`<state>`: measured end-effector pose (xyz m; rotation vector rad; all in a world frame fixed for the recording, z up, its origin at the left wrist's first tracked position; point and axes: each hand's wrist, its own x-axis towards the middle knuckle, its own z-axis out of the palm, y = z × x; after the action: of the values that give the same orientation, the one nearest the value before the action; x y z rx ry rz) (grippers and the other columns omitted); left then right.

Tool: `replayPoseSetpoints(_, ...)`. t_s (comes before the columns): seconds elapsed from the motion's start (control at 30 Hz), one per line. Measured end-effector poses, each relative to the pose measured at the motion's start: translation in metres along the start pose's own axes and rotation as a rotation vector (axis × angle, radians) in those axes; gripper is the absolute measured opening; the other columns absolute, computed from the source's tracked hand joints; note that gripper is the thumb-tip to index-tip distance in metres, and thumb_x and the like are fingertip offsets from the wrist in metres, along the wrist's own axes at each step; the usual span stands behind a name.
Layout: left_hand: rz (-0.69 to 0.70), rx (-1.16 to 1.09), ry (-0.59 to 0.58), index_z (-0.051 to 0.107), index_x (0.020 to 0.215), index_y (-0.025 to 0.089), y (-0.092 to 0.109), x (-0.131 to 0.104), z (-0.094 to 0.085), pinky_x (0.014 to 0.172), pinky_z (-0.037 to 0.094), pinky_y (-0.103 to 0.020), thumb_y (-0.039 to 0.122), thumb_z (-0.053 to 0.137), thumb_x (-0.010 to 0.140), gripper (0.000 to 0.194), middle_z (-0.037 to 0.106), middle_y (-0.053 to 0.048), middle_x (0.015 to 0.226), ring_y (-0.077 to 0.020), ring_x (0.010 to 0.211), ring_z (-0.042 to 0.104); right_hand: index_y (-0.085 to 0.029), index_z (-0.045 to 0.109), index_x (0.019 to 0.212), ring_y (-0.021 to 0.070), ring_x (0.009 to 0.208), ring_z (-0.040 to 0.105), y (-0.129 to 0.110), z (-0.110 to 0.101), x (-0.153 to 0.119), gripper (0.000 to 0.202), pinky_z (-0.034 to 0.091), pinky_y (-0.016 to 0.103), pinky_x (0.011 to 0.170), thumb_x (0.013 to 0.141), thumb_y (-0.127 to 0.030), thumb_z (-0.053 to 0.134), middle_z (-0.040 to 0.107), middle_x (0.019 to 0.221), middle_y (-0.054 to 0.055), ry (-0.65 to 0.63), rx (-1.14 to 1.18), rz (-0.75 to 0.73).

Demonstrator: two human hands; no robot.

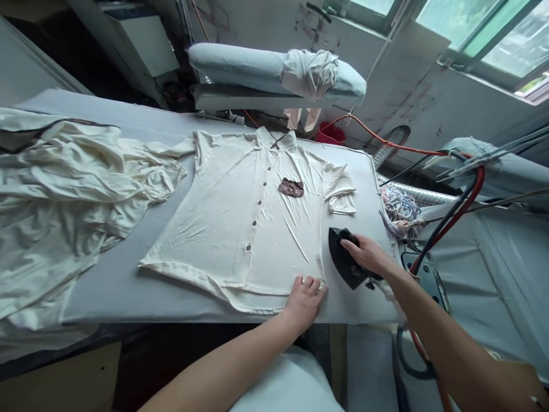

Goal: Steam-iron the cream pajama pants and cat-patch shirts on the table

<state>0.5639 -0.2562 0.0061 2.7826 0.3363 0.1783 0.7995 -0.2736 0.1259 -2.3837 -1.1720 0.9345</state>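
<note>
**Clothes iron (339, 260) beside a creased cream shirt (218, 212)**

The buttoned shirt lies front up across the middle of the ironing table (141, 294). The right hand (371, 254) grips the iron's handle, just right of the shirt's side edge. The left hand (305, 300) rests its fingers on the near right hem corner; whether they pinch it, I cannot tell.

With the left hand that near, a leftward sweep might burn its fingers if the iron is hot. Pressing over slack creases could set them in; heat on the dark chest patch (290, 187) might mark it. The red and black cables (450, 229) at right could snag.
</note>
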Motion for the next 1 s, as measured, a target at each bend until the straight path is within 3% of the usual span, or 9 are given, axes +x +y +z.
replayPoseSetpoints(0.13, -0.048, -0.004, -0.039, 0.059, 0.137, 0.017, 0.011, 0.003, 0.000, 0.097, 0.041, -0.054, 0.027, 0.058, 0.092, 0.046, 0.063, -0.018, 0.126, -0.0328, 0.115, 0.055, -0.015, 0.061, 0.090, 0.0124, 0.050, 0.048, -0.070, 0.029, 0.053, 0.039, 0.033, 0.025, 0.053, 0.094, -0.053, 0.051, 0.053, 0.058, -0.002, 0.028, -0.110, 0.004)
replayPoseSetpoints(0.27, 0.007, -0.229, -0.028, 0.071, 0.119, 0.019, 0.006, -0.022, -0.020, 0.103, 0.042, -0.047, 0.040, 0.064, 0.089, 0.037, 0.068, -0.015, 0.124, -0.0307, 0.118, 0.058, -0.017, 0.064, 0.089, 0.0126, 0.049, 0.050, -0.099, 0.053, 0.047, 0.041, 0.032, 0.025, 0.051, 0.092, -0.056, 0.054, 0.056, 0.058, -0.001, -0.137, -0.177, -0.050)
replayPoseSetpoints(0.37, -0.011, -0.481, 0.092, 0.074, 0.092, 0.023, -0.024, -0.063, -0.045, 0.084, 0.049, -0.033, 0.037, 0.052, 0.096, 0.027, 0.074, -0.005, 0.090, -0.0190, 0.087, 0.066, -0.020, 0.067, 0.084, 0.0142, 0.057, 0.056, -0.113, 0.086, 0.008, 0.041, 0.034, 0.025, 0.053, 0.085, -0.061, 0.063, 0.066, 0.069, 0.002, -0.289, -0.298, -0.216)
replayPoseSetpoints(0.43, -0.259, -0.457, 0.260, 0.070, 0.080, 0.022, -0.057, -0.091, -0.062, 0.077, 0.047, -0.032, 0.033, 0.042, 0.100, 0.036, 0.069, -0.004, 0.076, -0.0176, 0.076, 0.063, -0.021, 0.069, 0.085, 0.0175, 0.066, 0.061, -0.120, 0.116, -0.019, 0.038, 0.036, 0.026, 0.057, 0.084, -0.059, 0.063, 0.070, 0.077, 0.004, -0.346, -0.369, -0.269)
replayPoseSetpoints(0.5, -0.485, -0.311, 0.362, 0.068, 0.079, 0.022, -0.094, -0.111, -0.076, 0.083, 0.045, -0.035, 0.033, 0.042, 0.099, 0.034, 0.070, -0.006, 0.081, -0.0204, 0.084, 0.063, -0.022, 0.070, 0.087, 0.0215, 0.074, 0.065, -0.121, 0.140, -0.041, 0.035, 0.038, 0.027, 0.060, 0.085, -0.056, 0.062, 0.072, 0.082, 0.006, -0.362, -0.411, -0.259)
replayPoseSetpoints(0.63, -0.471, -0.177, 0.141, 0.066, 0.077, 0.022, -0.146, -0.131, -0.094, 0.095, 0.040, -0.040, 0.037, 0.060, 0.089, 0.020, 0.070, -0.007, 0.088, -0.0250, 0.095, 0.063, -0.024, 0.068, 0.086, 0.0231, 0.072, 0.066, -0.090, 0.146, -0.073, 0.031, 0.038, 0.029, 0.059, 0.086, -0.053, 0.059, 0.072, 0.082, 0.007, -0.309, -0.423, -0.087)
replayPoseSetpoints(0.77, -0.481, -0.272, -0.111, 0.062, 0.066, 0.023, -0.148, -0.162, -0.101, 0.084, 0.043, -0.034, 0.039, 0.070, 0.080, 0.023, 0.066, -0.004, 0.073, -0.0223, 0.079, 0.064, -0.022, 0.063, 0.080, 0.0202, 0.062, 0.061, -0.070, 0.124, -0.092, 0.033, 0.035, 0.029, 0.056, 0.088, -0.053, 0.057, 0.070, 0.074, 0.005, -0.338, -0.390, 0.030)
replayPoseSetpoints(0.9, -0.682, -0.279, -0.129, 0.064, 0.070, 0.024, -0.142, -0.196, -0.105, 0.066, 0.039, -0.029, 0.041, 0.060, 0.088, 0.026, 0.067, -0.003, 0.074, -0.0211, 0.074, 0.064, -0.022, 0.063, 0.080, 0.0201, 0.066, 0.061, -0.121, 0.143, -0.083, 0.045, 0.035, 0.029, 0.057, 0.088, -0.065, 0.053, 0.070, 0.078, 0.006, -0.353, -0.264, -0.113)
replayPoseSetpoints(1.0, -0.921, -0.114, 0.078, 0.064, 0.075, 0.023, -0.164, -0.213, -0.112, 0.069, 0.042, -0.029, 0.039, 0.052, 0.095, 0.028, 0.069, -0.004, 0.081, -0.0218, 0.082, 0.066, -0.021, 0.067, 0.084, 0.0217, 0.069, 0.064, -0.176, 0.180, -0.072, 0.045, 0.037, 0.029, 0.059, 0.087, -0.064, 0.053, 0.071, 0.081, 0.007, -0.355, -0.211, -0.198)
